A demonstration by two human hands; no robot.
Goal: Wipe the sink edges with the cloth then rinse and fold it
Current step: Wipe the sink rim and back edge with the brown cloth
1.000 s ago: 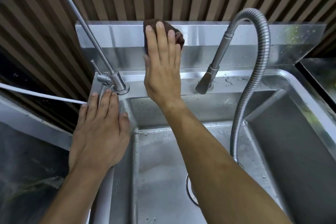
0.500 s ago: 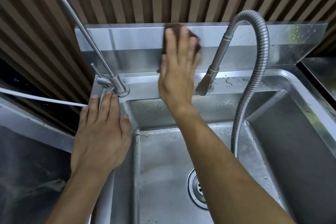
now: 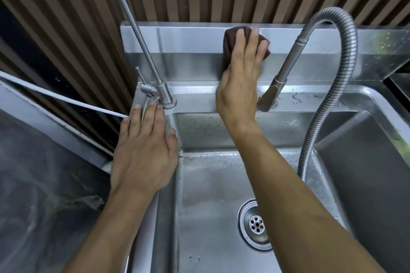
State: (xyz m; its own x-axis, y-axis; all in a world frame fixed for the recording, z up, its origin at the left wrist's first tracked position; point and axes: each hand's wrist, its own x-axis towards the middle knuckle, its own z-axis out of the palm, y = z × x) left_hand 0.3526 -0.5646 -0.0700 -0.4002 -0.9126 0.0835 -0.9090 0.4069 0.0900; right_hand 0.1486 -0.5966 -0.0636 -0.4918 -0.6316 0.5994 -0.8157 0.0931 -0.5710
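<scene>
A: Slatted wall, steel sink point(image 3: 377, 104). Your right hand point(image 3: 241, 77) presses the cloth point(image 3: 230, 35) flat against the backsplash point(image 3: 188, 46), fingers point(image 3: 238, 42) straight, slightly spread.

B: Left hand point(image 3: 144, 150) flat on the rim, likely bracing your reach.

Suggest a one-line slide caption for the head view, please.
Right hand presses a brown cloth against the sink backsplash; left hand rests flat on the rim.
</scene>
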